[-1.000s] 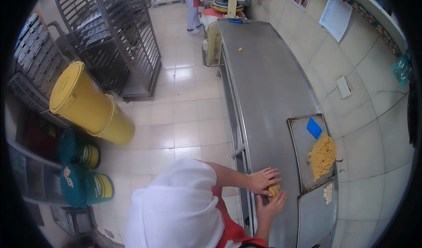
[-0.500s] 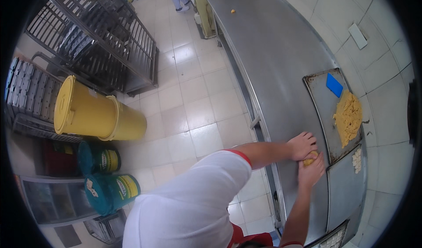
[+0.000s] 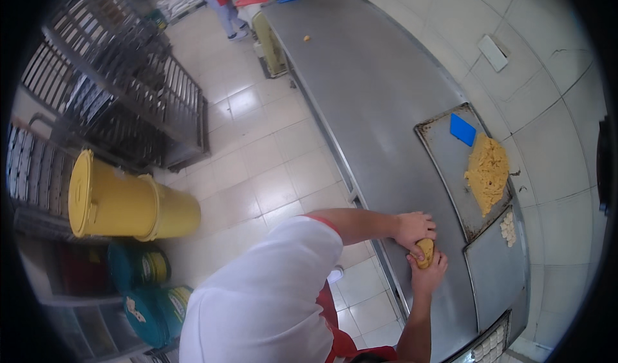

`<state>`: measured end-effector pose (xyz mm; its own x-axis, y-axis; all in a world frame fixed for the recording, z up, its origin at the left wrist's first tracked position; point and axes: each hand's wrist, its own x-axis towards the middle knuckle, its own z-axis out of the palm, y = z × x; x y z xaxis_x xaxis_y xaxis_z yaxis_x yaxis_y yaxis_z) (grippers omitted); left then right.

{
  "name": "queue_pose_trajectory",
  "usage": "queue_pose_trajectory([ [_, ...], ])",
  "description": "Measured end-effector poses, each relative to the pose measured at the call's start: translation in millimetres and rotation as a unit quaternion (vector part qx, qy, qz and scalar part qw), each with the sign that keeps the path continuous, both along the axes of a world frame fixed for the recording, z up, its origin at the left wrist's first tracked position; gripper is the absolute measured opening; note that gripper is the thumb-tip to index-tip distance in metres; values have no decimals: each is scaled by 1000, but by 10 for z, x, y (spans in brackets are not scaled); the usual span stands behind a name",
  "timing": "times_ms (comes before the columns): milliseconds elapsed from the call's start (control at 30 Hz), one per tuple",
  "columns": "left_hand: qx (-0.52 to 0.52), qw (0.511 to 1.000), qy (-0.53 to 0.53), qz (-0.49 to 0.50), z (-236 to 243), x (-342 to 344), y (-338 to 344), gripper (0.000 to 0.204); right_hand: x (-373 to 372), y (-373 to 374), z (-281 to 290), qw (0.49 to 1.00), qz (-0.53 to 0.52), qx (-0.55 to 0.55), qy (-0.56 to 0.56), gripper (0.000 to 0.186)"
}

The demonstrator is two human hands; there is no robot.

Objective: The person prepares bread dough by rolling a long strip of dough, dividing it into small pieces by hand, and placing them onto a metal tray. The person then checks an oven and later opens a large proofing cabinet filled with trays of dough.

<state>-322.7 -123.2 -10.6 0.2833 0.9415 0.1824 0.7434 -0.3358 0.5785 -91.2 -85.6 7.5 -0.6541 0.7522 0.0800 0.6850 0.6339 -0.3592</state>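
Beyond the left hand (image 3: 412, 229), the steel worktable (image 3: 376, 105) lies open midway, while the baking tray (image 3: 444, 154), blue scraper (image 3: 462, 129) and dough mound (image 3: 488, 170) obstruct its right.

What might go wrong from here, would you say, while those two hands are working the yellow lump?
The soft-looking, rounded yellow lump between the left hand and the right hand could crack or flatten unevenly if pressed too hard.

It might also stick to the grey metal tabletop.

The flat blue rectangular scraper lies close beside the crumbly yellow mound, so it could get smeared.
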Motion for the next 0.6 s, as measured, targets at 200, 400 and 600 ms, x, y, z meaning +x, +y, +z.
queue_pose_trajectory([
  [200,153,985,4,-84,-98,118,159,46,264,338,-248,999,32,-26,11,58],
  [400,143,984,48,90,21,659,-521,64,337,-489,177,988,-74,12,-138,80],
  [600,-78,975,124,166,218,809,-21,69,111,-7,-294,963,-157,5,-220,67],
])
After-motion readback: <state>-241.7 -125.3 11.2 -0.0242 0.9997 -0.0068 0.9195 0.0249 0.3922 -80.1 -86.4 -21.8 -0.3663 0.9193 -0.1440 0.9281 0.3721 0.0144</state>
